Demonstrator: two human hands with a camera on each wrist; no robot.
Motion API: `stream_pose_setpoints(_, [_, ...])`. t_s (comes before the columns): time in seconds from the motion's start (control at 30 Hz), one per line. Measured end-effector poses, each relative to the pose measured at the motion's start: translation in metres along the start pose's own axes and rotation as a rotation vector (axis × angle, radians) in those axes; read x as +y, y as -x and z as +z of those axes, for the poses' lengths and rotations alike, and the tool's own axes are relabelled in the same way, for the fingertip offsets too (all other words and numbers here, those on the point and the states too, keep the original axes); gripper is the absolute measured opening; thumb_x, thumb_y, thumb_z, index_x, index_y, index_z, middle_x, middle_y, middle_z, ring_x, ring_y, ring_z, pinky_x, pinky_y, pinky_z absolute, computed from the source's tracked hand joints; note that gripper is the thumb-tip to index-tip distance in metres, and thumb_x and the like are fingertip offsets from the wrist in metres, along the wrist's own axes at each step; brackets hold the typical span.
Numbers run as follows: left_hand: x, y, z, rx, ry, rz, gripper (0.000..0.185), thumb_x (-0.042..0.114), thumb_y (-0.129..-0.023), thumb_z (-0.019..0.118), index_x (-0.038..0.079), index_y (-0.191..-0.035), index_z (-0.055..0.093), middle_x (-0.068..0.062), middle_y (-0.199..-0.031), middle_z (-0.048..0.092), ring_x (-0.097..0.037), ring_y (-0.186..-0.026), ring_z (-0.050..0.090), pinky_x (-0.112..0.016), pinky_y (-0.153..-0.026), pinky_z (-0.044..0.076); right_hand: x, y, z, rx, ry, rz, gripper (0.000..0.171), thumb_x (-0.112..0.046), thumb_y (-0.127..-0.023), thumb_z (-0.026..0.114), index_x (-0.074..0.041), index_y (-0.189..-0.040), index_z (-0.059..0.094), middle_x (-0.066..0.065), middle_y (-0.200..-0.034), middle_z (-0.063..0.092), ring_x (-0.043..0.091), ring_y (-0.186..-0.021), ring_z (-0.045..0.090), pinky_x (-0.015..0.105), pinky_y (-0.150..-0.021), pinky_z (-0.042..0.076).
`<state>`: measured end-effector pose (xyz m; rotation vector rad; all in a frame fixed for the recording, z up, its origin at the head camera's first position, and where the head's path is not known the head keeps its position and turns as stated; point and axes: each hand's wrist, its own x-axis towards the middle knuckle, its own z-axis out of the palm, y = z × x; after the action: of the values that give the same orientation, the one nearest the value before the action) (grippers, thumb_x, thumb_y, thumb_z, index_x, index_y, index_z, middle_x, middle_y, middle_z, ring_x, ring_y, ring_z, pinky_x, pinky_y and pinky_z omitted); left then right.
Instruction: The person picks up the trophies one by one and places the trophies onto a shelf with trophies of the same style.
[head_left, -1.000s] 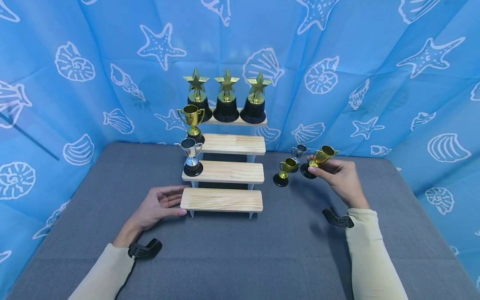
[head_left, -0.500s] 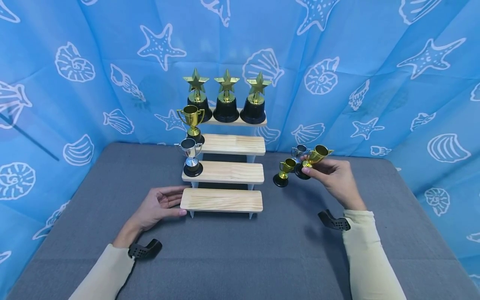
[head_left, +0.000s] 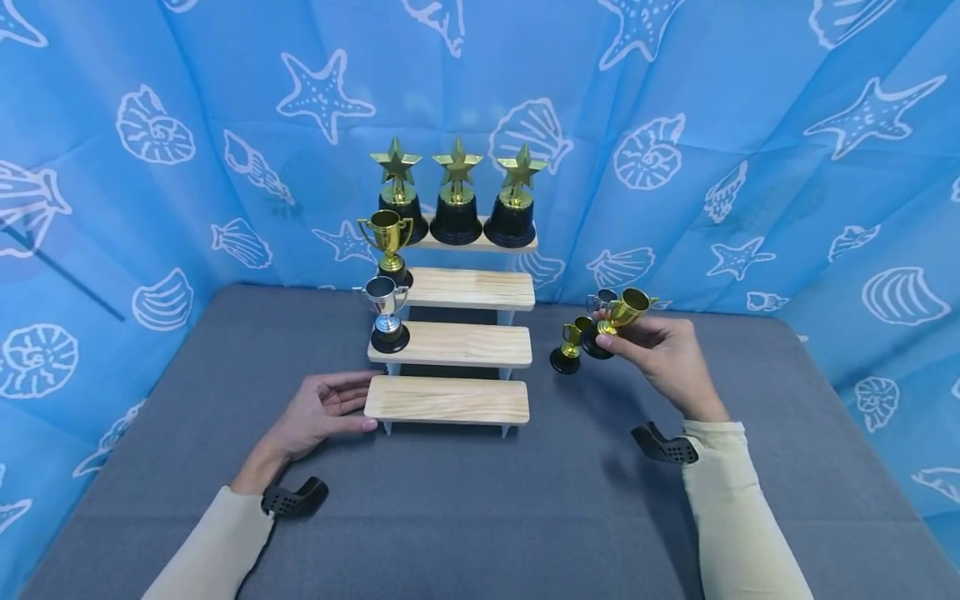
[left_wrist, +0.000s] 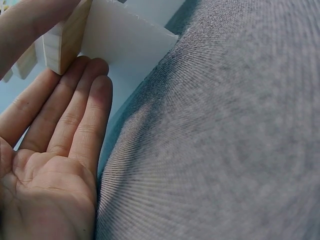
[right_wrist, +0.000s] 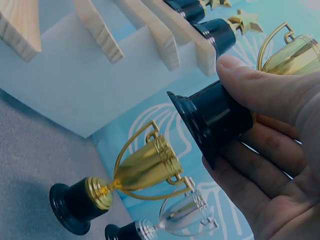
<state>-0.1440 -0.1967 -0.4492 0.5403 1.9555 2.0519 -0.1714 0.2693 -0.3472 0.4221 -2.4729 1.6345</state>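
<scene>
My right hand [head_left: 663, 358] pinches a gold trophy cup [head_left: 626, 308] near its black base [right_wrist: 212, 115], holding it tilted above the table, right of the stand. Close by, a smaller-looking gold trophy cup [right_wrist: 145, 167] and a silver trophy cup [right_wrist: 187, 212] stand upright, partly overlapped by the held one in the head view. My left hand [head_left: 318, 417] is at the left end of the stand's lowest wooden step [head_left: 450, 400]. Its straight fingers [left_wrist: 92, 110] reach the step's end, the thumb along its front side.
On the stepped stand's top step, several-tier high, are three star trophies [head_left: 457, 204]. A gold cup [head_left: 388, 237] occupies the left of the second step, a silver cup [head_left: 386, 308] the left of the third. Behind the grey table [head_left: 480, 517] hangs a blue shell-print curtain [head_left: 247, 83].
My right hand has moved left with the gold trophy cup, which now overlaps the two standing cups more. The left hand stays at the lowest step.
</scene>
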Motion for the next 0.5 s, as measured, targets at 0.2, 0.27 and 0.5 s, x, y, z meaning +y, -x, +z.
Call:
stream_pose_setpoints(0.2, [-0.001,0.000,0.001,0.016,0.002,-0.015,0.073,-0.012,-0.078,0.079,-0.021,-0.141,0.042,-0.041,-0.141,0.046,-0.014,-0.119,0.063,-0.030,-0.103,0.052,-0.009,-0.004,0.003,-0.009,0.018,-0.015,0.030,-0.013,-0.090,0.079,-0.003,-0.119,0.075,0.012,-0.119,0.072,0.015,-0.109,0.069,0.022,-0.091,0.059])
stream_pose_setpoints(0.27, [-0.001,0.000,0.001,0.021,0.006,-0.022,0.073,-0.013,-0.078,0.079,-0.021,-0.141,0.042,-0.040,-0.142,0.045,-0.014,-0.119,0.063,-0.030,-0.103,0.052,-0.013,-0.007,0.005,-0.009,0.033,-0.014,0.031,-0.015,-0.090,0.079,-0.004,-0.119,0.075,0.011,-0.119,0.073,0.014,-0.108,0.069,0.022,-0.091,0.059])
stream_pose_setpoints(0.5, [-0.001,-0.001,0.001,0.022,0.002,-0.026,0.073,-0.013,-0.078,0.079,-0.020,-0.141,0.042,-0.040,-0.141,0.047,-0.015,-0.119,0.064,-0.031,-0.103,0.052,-0.025,-0.014,0.011,-0.033,0.036,-0.052,0.031,-0.013,-0.091,0.079,-0.003,-0.119,0.074,0.009,-0.119,0.073,0.015,-0.108,0.070,0.023,-0.092,0.059])
